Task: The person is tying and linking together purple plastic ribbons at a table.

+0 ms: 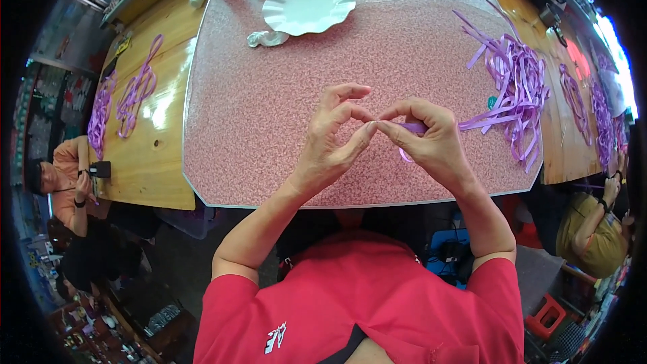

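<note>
Over the pink table my left hand (331, 136) and my right hand (431, 138) meet at their fingertips. My right thumb and forefinger are closed in a pinch on a purple ribbon (413, 127), and a small loop of it hangs below the fingers. My left thumb and forefinger press together at the same spot, the other fingers raised; what lies between those tips is too small to make out. A tangled heap of purple ribbons (515, 84) lies to the right, with strands reaching toward my right hand.
A white scalloped plate (309, 5) and a crumpled whitish wrapper (267, 39) lie at the far side of the pink tabletop (256, 114). More purple ribbons (138, 91) lie on the wooden table at left. People sit at both sides; a red stool (546, 317) stands lower right.
</note>
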{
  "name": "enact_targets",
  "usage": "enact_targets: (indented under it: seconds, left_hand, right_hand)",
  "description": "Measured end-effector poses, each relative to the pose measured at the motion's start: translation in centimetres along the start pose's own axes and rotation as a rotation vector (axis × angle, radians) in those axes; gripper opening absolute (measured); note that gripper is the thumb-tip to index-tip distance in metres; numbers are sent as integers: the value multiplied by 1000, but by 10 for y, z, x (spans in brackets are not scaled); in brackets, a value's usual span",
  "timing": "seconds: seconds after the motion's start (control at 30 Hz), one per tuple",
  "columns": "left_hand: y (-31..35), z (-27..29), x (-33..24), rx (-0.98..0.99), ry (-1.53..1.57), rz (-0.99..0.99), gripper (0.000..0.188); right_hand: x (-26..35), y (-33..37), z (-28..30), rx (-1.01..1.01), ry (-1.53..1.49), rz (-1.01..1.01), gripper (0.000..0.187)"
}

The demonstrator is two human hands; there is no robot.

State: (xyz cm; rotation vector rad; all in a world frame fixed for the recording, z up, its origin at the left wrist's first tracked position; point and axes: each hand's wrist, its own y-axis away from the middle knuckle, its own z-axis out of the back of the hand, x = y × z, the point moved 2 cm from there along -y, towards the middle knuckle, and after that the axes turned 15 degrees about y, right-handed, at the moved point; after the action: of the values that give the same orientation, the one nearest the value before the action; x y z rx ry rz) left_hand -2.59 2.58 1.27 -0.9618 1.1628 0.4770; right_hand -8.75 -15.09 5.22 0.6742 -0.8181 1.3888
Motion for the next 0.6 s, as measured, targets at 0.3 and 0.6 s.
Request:
enact_targets:
  seconds: [0.3, 0.6]
  left_hand:
    - [0, 2, -4, 40, 50, -5, 11]
    - [-3, 4, -10, 71, -6, -44, 17]
  right_hand:
    - [-4, 3, 1, 7, 231, 253, 12]
    - [-14, 3, 6, 51, -23, 1, 12]
